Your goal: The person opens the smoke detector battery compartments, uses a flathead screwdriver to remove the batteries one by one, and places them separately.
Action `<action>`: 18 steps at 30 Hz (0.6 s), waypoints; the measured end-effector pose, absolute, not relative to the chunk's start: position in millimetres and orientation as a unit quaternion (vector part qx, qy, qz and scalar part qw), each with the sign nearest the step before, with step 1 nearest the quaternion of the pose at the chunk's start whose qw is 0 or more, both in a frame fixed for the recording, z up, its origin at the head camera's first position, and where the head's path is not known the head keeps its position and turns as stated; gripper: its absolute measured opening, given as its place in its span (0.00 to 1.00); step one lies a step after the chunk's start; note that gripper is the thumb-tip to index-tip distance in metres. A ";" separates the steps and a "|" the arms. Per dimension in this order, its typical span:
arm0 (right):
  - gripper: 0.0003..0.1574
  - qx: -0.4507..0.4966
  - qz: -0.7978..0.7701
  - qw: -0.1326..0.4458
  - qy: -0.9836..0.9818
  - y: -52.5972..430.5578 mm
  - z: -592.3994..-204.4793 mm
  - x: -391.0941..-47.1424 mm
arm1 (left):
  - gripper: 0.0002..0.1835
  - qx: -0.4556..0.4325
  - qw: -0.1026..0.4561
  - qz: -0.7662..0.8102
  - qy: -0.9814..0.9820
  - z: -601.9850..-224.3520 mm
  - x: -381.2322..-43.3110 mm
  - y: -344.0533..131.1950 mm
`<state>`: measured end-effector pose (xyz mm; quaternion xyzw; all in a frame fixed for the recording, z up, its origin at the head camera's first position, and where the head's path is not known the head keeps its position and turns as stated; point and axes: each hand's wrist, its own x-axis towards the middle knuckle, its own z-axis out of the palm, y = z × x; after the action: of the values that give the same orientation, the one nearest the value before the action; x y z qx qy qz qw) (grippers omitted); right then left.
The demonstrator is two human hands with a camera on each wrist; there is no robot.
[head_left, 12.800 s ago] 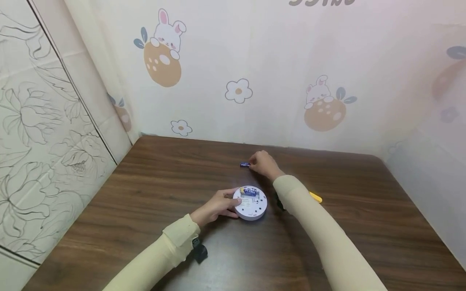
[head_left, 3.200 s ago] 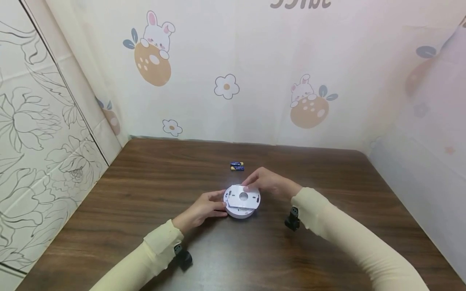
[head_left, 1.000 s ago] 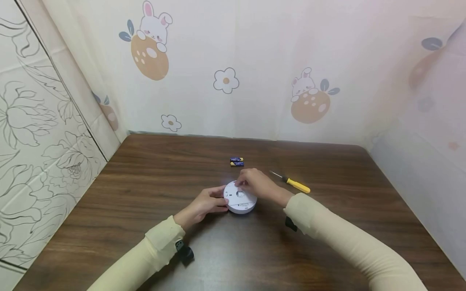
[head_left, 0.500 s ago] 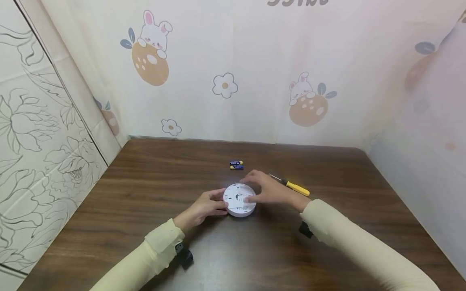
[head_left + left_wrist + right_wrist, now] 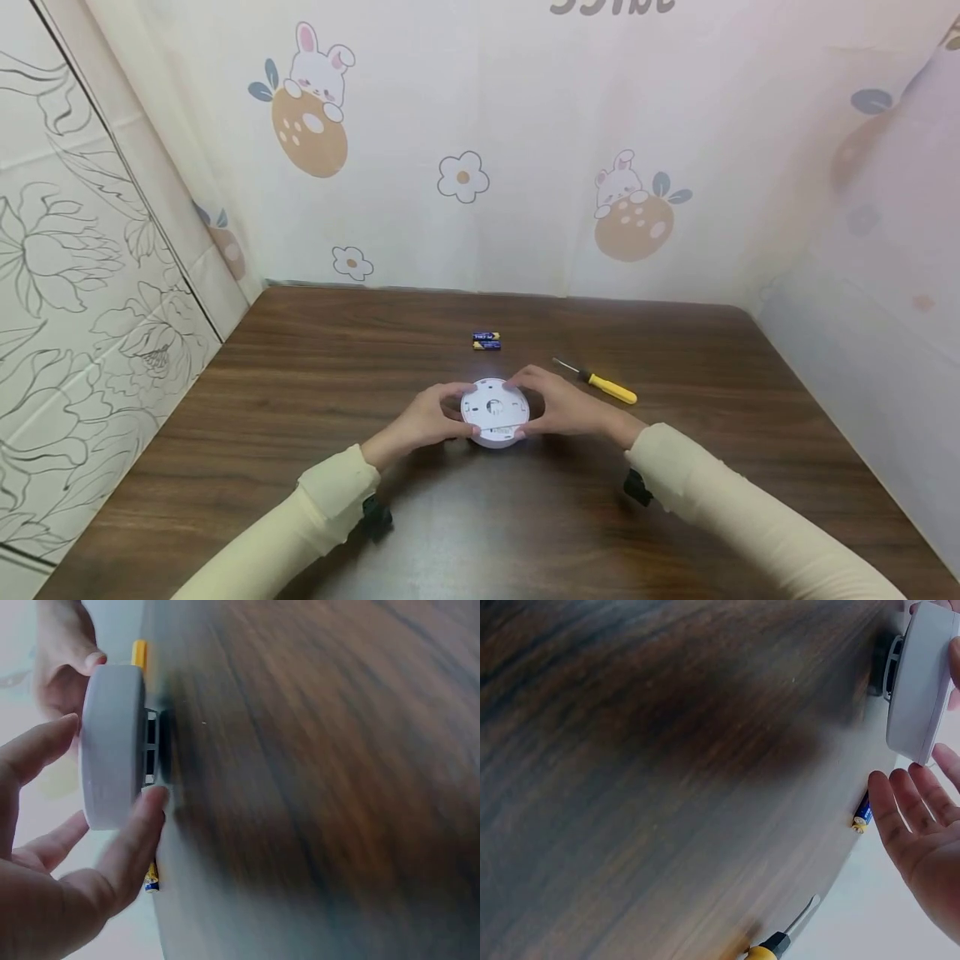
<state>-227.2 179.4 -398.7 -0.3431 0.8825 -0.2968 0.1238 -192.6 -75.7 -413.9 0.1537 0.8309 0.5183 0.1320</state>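
Observation:
A round white smoke alarm (image 5: 491,442) lies back side up at mid-table, with a flat white mounting plate (image 5: 512,412) on top that has a round hole in its centre. From the left, my left hand (image 5: 427,417) holds the alarm's rim between thumb and fingers. My right hand (image 5: 573,407) spans the opposite side, thumb at the front edge and index finger at the back. Seen side-on in the left wrist view, the alarm (image 5: 112,750) has a slotted vent beneath. In the right wrist view, the other right-hand fingers (image 5: 919,802) extend loosely below the alarm (image 5: 922,682).
Two blue-and-yellow batteries (image 5: 486,340) lie side by side behind the alarm. A yellow-handled screwdriver (image 5: 613,388) rests to the right, behind the right hand. The brown wooden table (image 5: 337,350) backs onto a patterned curtain (image 5: 540,217).
Earlier the right hand handled a battery at the back, then set the plate on the alarm. Since half a second ago, its thumb has moved from the plate's middle to the front rim.

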 end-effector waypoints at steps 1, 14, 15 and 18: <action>0.43 -0.343 -0.297 0.124 0.882 179.4 -399.0 -227.2 | 0.33 0.163 0.124 0.506 0.838 -414.0 -192.7 -75.5; 0.42 -0.337 -0.299 0.114 0.885 176.9 -402.5 -229.8 | 0.35 0.188 0.095 0.487 0.847 -416.2 -200.1 -77.1; 0.42 -0.337 -0.297 0.113 0.887 176.5 -402.4 -230.5 | 0.35 0.187 0.091 0.483 0.851 -416.1 -201.0 -77.2; 0.42 -0.335 -0.291 0.107 0.890 175.7 -402.4 -232.6 | 0.34 0.189 0.079 0.474 0.856 -416.6 -204.3 -77.6</action>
<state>-232.6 175.7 -402.4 -0.3354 0.8897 -0.2907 0.1072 -204.3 -77.6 -416.6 0.1889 0.8565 0.4738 0.0790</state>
